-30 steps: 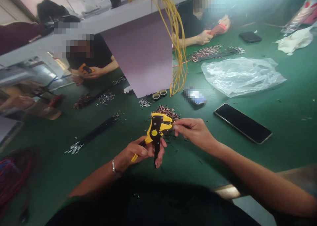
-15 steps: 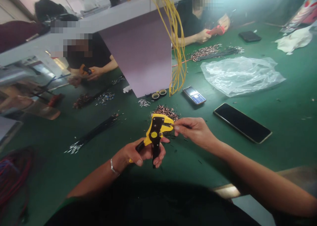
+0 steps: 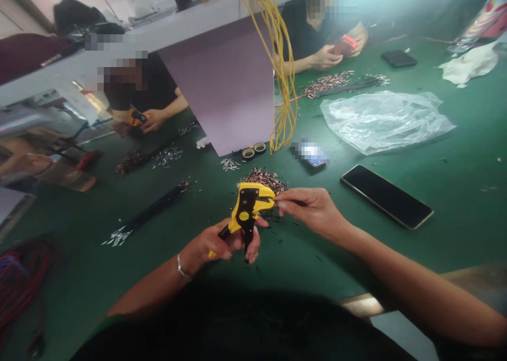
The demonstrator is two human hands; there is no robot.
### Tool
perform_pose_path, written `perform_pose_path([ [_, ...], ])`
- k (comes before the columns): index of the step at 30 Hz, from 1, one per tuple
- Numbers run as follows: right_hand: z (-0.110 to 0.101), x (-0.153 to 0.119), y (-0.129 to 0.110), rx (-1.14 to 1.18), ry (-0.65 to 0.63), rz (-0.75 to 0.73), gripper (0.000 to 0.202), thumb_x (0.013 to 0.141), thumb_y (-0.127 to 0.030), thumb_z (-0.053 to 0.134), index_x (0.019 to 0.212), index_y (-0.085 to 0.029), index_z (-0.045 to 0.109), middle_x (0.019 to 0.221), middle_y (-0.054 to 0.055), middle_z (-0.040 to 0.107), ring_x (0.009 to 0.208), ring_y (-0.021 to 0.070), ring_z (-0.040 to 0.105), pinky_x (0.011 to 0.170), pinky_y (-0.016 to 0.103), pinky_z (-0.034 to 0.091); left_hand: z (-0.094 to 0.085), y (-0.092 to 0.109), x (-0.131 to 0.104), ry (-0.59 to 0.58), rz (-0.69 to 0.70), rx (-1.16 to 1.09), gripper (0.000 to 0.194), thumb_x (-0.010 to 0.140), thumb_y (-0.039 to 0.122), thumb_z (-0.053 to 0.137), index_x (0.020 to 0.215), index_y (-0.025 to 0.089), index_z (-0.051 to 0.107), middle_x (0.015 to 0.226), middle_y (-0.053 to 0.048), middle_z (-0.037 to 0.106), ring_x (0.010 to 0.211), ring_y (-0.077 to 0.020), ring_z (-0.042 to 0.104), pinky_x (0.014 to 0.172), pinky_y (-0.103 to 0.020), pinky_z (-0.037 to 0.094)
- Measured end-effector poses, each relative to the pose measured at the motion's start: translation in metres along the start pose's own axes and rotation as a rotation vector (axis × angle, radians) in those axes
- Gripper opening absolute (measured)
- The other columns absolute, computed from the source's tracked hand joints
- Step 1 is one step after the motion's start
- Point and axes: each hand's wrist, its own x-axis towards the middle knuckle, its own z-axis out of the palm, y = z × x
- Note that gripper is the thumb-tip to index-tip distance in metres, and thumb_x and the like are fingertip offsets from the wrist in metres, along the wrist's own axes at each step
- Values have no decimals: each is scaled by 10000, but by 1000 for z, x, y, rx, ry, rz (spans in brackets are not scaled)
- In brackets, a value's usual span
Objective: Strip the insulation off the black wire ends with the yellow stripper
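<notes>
My left hand (image 3: 214,242) is wrapped round the handles of a yellow and black wire stripper (image 3: 244,216), its jaws pointing right. The thumb lies over the rear handle and the fingers curl round the front one. At the jaws, my right hand (image 3: 312,205) pinches a short dark wire (image 3: 300,202) between thumb and fingers. The wire's near end is at the jaw opening; how far in it reaches is hidden. Just behind the stripper lies a pile of short copper-ended wires (image 3: 269,177). Dark scraps are scattered below the jaws.
Left lies a bundle of black wires (image 3: 154,208). Tape rolls (image 3: 249,153), a keypad phone (image 3: 312,155) and a smartphone (image 3: 387,196) lie beyond and right. A plastic bag (image 3: 384,121) is farther back. Yellow wires (image 3: 285,86) hang over a panel (image 3: 233,86). Co-workers handle tools opposite.
The stripper has shifted slightly left and its handles look a little closer together. My right hand stays at the jaws with the wire. A co-worker's red tool has turned.
</notes>
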Motion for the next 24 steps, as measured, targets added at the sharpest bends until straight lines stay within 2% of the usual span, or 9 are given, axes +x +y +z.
perform_pose_path([
  [10,0,0,4,-67,-4,-27,185,806,-251,632,844,-216,809,710,26,769,621,158,695,630,297,576,-4,-2,1,-2,-6,30,739,541,171,772,1251,140,570,791,-33,610,790,-250,636,850,-520,506],
  [17,0,0,5,-76,4,-41,173,811,-241,636,827,-225,807,705,22,764,632,156,696,646,305,578,-2,-2,-2,26,-19,35,718,545,185,781,1236,149,587,784,-39,600,681,-193,591,695,-392,517],
  [24,0,2,7,-68,13,-41,170,801,-247,641,828,-228,809,712,23,768,638,160,700,651,314,586,1,-4,-3,49,21,37,578,626,198,786,1171,131,608,755,-33,600,619,-168,586,598,-336,509],
])
